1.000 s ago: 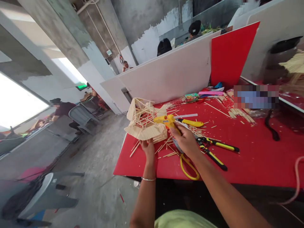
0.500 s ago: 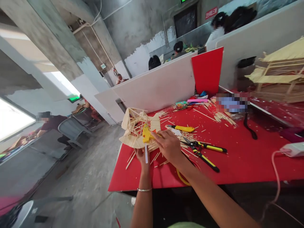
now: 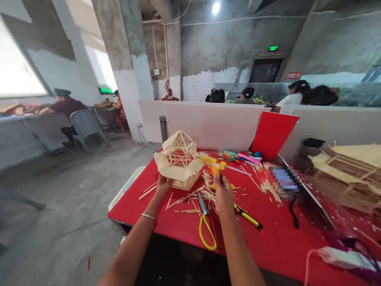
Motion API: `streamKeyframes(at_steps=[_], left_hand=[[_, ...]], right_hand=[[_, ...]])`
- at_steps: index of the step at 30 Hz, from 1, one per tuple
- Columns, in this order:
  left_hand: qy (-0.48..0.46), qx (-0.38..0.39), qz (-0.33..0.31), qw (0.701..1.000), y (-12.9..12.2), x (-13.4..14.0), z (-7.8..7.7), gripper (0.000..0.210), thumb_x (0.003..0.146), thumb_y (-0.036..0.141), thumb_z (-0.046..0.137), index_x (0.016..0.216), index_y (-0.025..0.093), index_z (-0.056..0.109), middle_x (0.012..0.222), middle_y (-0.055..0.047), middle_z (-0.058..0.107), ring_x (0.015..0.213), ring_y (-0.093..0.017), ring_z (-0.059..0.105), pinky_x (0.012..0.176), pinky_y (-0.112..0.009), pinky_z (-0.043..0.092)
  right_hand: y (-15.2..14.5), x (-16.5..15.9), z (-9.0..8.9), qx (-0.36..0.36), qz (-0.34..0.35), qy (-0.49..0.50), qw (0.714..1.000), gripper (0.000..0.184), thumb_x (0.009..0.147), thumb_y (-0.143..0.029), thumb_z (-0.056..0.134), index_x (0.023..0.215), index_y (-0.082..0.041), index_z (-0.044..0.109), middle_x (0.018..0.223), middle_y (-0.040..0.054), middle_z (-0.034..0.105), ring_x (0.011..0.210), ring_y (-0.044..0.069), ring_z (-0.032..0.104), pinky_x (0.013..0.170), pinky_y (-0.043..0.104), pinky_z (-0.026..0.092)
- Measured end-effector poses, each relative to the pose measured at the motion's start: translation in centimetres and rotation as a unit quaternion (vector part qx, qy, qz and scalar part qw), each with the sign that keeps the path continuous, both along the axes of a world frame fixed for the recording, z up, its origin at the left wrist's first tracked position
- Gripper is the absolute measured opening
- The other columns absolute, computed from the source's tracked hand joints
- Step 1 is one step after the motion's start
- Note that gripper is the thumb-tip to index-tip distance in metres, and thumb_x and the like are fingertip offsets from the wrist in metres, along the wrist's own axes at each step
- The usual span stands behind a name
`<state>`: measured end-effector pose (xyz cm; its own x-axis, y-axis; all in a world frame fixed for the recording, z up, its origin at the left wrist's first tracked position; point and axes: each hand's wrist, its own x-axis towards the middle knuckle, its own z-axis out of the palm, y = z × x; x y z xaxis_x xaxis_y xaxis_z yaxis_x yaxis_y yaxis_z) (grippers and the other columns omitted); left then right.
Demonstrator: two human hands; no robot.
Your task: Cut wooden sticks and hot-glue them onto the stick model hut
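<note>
My left hand (image 3: pixel 163 184) is closed on the lower front edge of a small pavilion model (image 3: pixel 175 171) made of thin wooden sticks, with a slatted skirt roof and an open frame on top. My right hand (image 3: pixel 224 192) grips a yellow hot glue gun (image 3: pixel 216 166) by its handle. The gun's nozzle points left at the right side of the model, and a clear glue stick (image 3: pixel 238 171) juts from its back. Below lie scissors with yellow handles (image 3: pixel 206 232). A black and yellow tool handle (image 3: pixel 249 217) shows beside my right wrist, the rest of it hidden.
Loose sticks (image 3: pixel 190 198) are scattered over the red tabletop (image 3: pixel 276 238). At the right stand a larger stick model (image 3: pixel 351 171) and a white power strip (image 3: pixel 342 256) with a cord. A white partition (image 3: pixel 208 123) and a red board (image 3: pixel 274 135) edge the back. Several people sit beyond.
My head view has levelled out and turned. The glue gun has gone from in front of the model to its right side, its glue stick now pointing right. My left hand still holds the model.
</note>
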<state>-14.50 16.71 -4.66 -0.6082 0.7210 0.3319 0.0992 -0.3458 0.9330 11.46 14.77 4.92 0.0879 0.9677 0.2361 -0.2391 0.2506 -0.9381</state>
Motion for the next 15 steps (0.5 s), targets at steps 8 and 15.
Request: streamKeyframes(at_steps=[8, 15], left_hand=[[-0.079, 0.005, -0.042, 0.996, 1.3, -2.7, -1.7, 0.061, 0.043, 0.045, 0.091, 0.092, 0.015, 0.07, 0.094, -0.01, 0.073, 0.096, -0.03, 0.068, 0.086, -0.043, 0.056], [0.005, 0.005, -0.008, 1.0, 1.0, -2.9, -2.9, 0.049, 0.065, 0.041, 0.082, 0.106, 0.017, 0.071, 0.116, -0.013, 0.069, 0.115, -0.031, 0.062, 0.099, -0.045, 0.052]], right_hand=[[2.6, -2.9, 0.0, -0.107, 0.064, -0.001, 0.992, 0.052, 0.069, -0.068, 0.071, 0.091, -0.021, 0.065, 0.082, 0.0, 0.07, 0.062, 0.01, 0.061, 0.05, 0.019, 0.047], [1.3, -3.2, -0.6, -0.111, 0.118, -0.01, 0.987, 0.045, 0.07, -0.059, 0.077, 0.093, -0.021, 0.067, 0.079, -0.0022, 0.068, 0.062, 0.009, 0.061, 0.053, 0.019, 0.048]])
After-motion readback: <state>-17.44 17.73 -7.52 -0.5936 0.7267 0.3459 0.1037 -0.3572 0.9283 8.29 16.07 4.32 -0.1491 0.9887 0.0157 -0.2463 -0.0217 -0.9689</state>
